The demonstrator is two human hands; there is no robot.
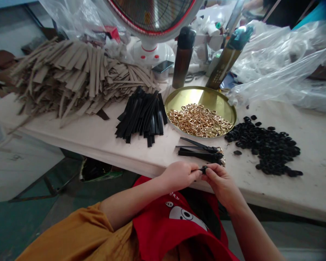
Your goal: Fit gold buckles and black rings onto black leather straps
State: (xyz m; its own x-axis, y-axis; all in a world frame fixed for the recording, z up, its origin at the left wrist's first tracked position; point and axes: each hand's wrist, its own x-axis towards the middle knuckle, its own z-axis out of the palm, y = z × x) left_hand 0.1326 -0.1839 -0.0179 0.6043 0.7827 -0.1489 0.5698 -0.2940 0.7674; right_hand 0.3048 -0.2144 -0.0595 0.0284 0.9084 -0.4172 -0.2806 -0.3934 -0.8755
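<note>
At the table's near edge, my left hand (179, 175) and my right hand (220, 179) meet with closed fingers. Both pinch a small black piece (203, 169) between them; it looks like a strap end with a loop. Just beyond my hands lie a few finished black straps (199, 152) with gold buckles. A round gold tray (222, 103) holds a heap of gold buckles (199, 120). To the right spreads a pile of black loops (266, 145). A stack of black strips (142, 116) lies left of the tray.
A big heap of tan strips (70, 72) fills the back left. A fan base (152, 50), a dark bottle (183, 56), a teal-capped can (228, 58) and clear plastic bags (282, 61) stand behind. A red cloth (174, 224) lies on my lap.
</note>
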